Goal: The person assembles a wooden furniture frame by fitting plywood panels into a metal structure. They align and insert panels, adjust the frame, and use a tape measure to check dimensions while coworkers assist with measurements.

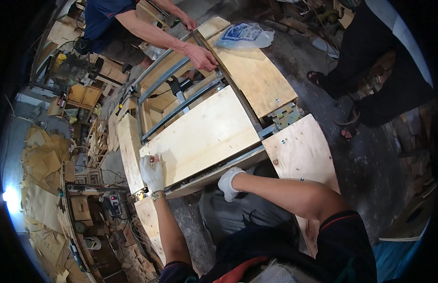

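Observation:
A pale plywood panel [204,137] lies across a metal-and-wood frame in front of me. At the panel's near left corner is my left hand [153,174], in a white glove with bare fingertips. Its fingers curl together against the wood; anything between them is too small to make out. My right hand [228,184], also gloved, is closed above my lap, just on my side of the frame's near wooden rail [219,172]. What it holds, if anything, is hidden. Beyond the panel, steel crossbars [183,109] span the open part of the frame.
A co-worker's hands [202,57] hold a long dark strip [235,92] along the frame's right side. Plywood side boards [256,75] flank it, one bearing a clear plastic bag [245,36]. Another person's sandalled feet [318,79] stand right. Wood scraps [44,165] pile up left.

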A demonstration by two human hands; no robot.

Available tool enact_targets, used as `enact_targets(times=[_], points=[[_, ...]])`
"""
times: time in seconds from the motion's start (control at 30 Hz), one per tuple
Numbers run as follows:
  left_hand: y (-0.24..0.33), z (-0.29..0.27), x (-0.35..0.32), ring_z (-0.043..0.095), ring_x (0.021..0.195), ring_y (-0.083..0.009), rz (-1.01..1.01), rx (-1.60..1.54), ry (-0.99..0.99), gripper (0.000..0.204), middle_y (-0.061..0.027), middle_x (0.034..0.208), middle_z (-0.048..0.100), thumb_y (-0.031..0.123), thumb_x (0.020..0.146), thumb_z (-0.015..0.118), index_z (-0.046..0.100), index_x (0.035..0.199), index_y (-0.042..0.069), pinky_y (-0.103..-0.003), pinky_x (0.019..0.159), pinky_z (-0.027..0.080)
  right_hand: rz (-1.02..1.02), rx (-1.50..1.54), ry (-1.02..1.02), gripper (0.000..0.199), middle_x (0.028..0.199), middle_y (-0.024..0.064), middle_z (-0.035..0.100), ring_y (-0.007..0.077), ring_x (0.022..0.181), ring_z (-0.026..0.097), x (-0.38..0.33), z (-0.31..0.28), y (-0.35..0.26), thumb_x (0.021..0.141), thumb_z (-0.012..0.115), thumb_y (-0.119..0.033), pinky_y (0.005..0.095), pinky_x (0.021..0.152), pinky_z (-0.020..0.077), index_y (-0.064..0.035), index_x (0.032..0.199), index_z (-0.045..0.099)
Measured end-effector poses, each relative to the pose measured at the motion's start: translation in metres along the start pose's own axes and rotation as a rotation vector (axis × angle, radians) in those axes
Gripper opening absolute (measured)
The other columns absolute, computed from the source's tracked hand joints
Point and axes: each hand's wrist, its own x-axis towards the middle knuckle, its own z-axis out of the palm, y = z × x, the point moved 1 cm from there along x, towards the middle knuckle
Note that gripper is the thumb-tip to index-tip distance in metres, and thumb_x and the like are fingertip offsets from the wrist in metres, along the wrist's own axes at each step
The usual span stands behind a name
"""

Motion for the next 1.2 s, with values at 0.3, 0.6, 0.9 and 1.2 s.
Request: enact_targets(times=[0.3,0.6,0.9,1.2], points=[[0.003,-0.003,0.000,0.061,0.088,-0.0374,-0.020,0.003,-0.003,0.019,-0.0166,0.090,0.061,0.016,0.089,0.073,0.062,0.088,0.000,-0.046,0.080,0.049,0.024,-0.008,-0.009,0.047,0.107,0.0119,0.078,0.0298,0.101,0.074,-0.003,-0.002,-0.003,0.072,0.078,-0.040,0.0460,0.083,0.0588,-0.0109,0.108,0.082],[0.012,-0.001,0.004,0.061,0.085,-0.0369,0.038,-0.022,0.052,0.019,-0.0154,0.087,0.060,0.017,0.086,0.075,0.062,0.084,0.003,-0.046,0.076,0.049,0.042,-0.011,-0.035,0.048,0.108,0.0142,0.078,0.0319,0.100,0.074,0.000,0.000,0.001,0.070,0.076,-0.039,0.0458,0.083,0.0589,-0.0087,0.107,0.081],[-0.002,-0.003,-0.004,0.061,0.088,-0.0367,0.006,-0.020,0.090,0.022,-0.0142,0.088,0.061,0.021,0.087,0.074,0.061,0.083,0.004,-0.048,0.077,0.049,0.046,-0.039,-0.010,0.046,0.107,0.0170,0.077,0.0338,0.099,0.075,-0.008,-0.006,-0.008,0.077,0.071,-0.039,0.0457,0.083,0.0588,-0.0066,0.109,0.079],[0.004,-0.005,0.002,0.061,0.090,-0.0374,-0.006,0.005,0.081,0.025,-0.0148,0.090,0.062,0.025,0.086,0.075,0.061,0.083,0.005,-0.048,0.079,0.049,0.048,-0.008,-0.078,0.043,0.106,0.0137,0.078,0.0319,0.098,0.075,-0.003,-0.005,-0.003,0.078,0.072,-0.039,0.0454,0.083,0.0595,-0.0097,0.108,0.080]])
